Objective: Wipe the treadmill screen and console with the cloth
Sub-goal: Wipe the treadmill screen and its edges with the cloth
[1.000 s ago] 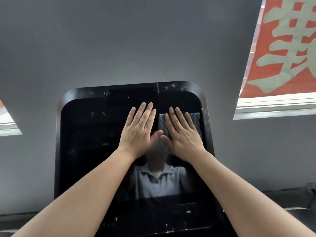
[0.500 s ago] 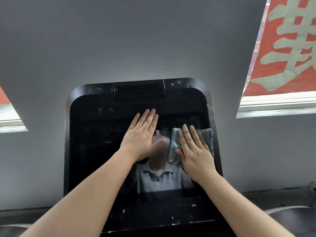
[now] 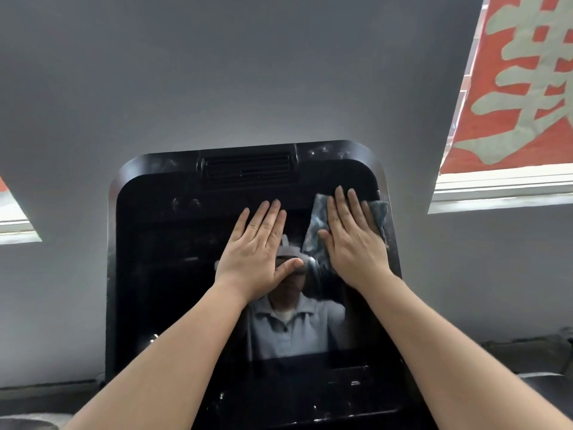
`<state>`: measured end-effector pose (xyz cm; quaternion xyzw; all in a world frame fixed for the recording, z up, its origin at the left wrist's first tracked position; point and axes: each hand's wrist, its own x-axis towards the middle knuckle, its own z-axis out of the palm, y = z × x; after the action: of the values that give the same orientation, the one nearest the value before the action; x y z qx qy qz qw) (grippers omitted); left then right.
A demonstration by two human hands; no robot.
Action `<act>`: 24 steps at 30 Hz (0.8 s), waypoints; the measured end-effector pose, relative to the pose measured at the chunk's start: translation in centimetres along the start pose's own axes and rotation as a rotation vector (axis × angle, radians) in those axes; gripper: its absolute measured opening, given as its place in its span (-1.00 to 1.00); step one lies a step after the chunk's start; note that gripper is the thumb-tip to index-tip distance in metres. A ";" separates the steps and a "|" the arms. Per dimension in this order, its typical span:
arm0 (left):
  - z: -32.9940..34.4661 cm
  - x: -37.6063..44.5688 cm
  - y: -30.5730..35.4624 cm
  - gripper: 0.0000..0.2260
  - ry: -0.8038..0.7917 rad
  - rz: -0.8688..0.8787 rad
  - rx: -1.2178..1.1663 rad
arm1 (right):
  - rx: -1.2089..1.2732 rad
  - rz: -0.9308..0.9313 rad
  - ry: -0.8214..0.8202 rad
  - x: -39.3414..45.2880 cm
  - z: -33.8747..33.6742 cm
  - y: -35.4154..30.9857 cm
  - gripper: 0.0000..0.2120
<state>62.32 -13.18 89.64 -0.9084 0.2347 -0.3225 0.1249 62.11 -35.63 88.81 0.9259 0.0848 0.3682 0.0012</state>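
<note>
- The right hand (image 3: 353, 240), fingers flat, pressed the cloth (image 3: 319, 225) onto the screen (image 3: 173, 274); within the last half-second it had slid up to the top right corner
- The left hand (image 3: 257, 252) lay flat on the glass, grasping nothing, bracing as before
- Judging by that, the right side was getting covered; the left side and the console (image 3: 279, 398) remained

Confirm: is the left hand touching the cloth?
Apart. Head view shows the left hand flat on the screen, with a dark strip of glass between its thumb and the cloth under the right hand.
</note>
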 end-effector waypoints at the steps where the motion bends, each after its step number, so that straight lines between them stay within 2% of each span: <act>1: 0.0 0.0 0.0 -0.16 -0.005 0.001 0.007 | 0.003 0.009 -0.007 1.1 -0.1 0.2 -0.41; 6: 0.0 0.0 0.0 -0.15 -0.015 0.003 0.009 | 0.047 0.037 -0.008 1.1 -0.1 0.1 -0.39; 14: -0.1 0.0 0.0 -0.14 -0.011 -0.003 -0.012 | 0.033 0.038 -0.047 -12.0 0.9 -2.3 -0.42; 17: -0.3 0.0 0.0 -0.14 -0.016 -0.004 -0.008 | 0.025 0.037 -0.054 -14.6 1.1 -2.9 -0.43; 20: -0.3 0.0 0.0 -0.13 -0.024 -0.005 -0.002 | 0.029 0.022 -0.078 -12.5 0.9 -2.3 -0.43; 24: -0.4 0.0 0.1 -0.14 -0.032 -0.009 -0.016 | 0.047 0.039 -0.049 -4.1 0.2 -0.6 -0.42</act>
<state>62.04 -13.32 89.92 -0.9155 0.2313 -0.3064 0.1201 59.22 -35.64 85.88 0.9359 0.0753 0.3433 -0.0258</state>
